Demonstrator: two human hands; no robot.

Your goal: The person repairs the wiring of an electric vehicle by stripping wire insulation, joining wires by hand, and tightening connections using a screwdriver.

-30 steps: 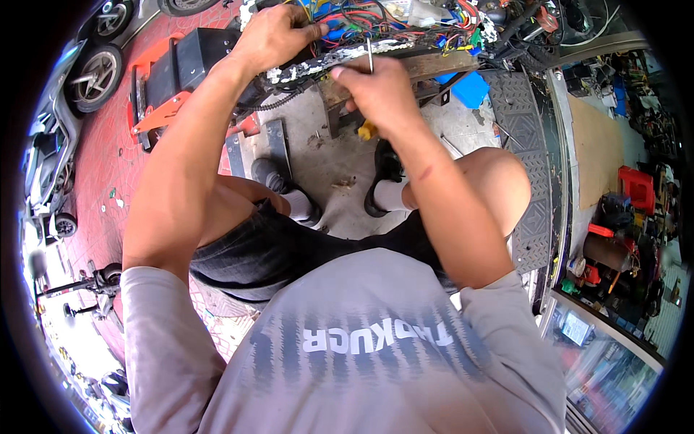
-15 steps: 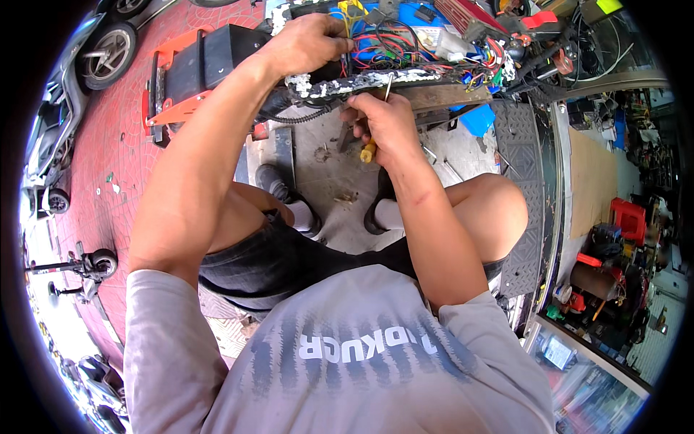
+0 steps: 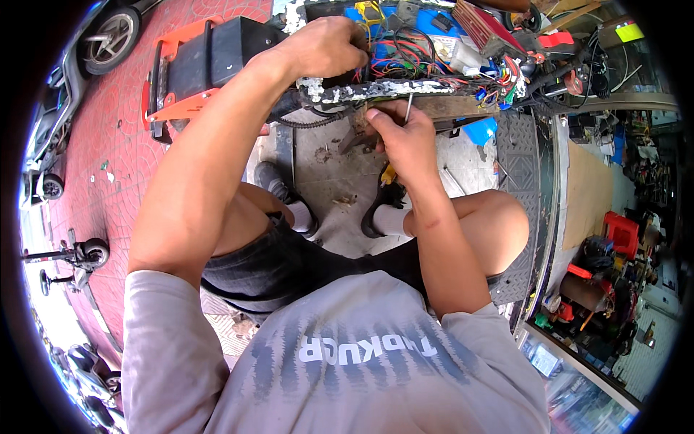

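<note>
My left hand (image 3: 329, 47) reaches over the open black scooter-like body, fingers curled down at the left end of its wiring. Whatever they pinch is hidden behind the hand. My right hand (image 3: 408, 141) is closed around a screwdriver (image 3: 389, 173), its yellow handle below the palm and its metal shaft pointing up past the thumb. It sits just in front of the body's near rim (image 3: 383, 90), which is crusted with white residue. Inside lie tangled red, black and green wires (image 3: 412, 61) beside a blue-wrapped pack (image 3: 437, 23).
A wooden beam (image 3: 463, 108) runs under the body. A finned red box (image 3: 484, 30) rests at its far right. An orange bracket with a black box (image 3: 242, 52) extends leftward. Parked motorbikes (image 3: 112, 42) line the left; a cluttered workshop (image 3: 600, 267) lies right.
My right hand has shifted a little right and down with the screwdriver, whose handle now shows lower. My left hand has moved slightly right, still at the wires.
</note>
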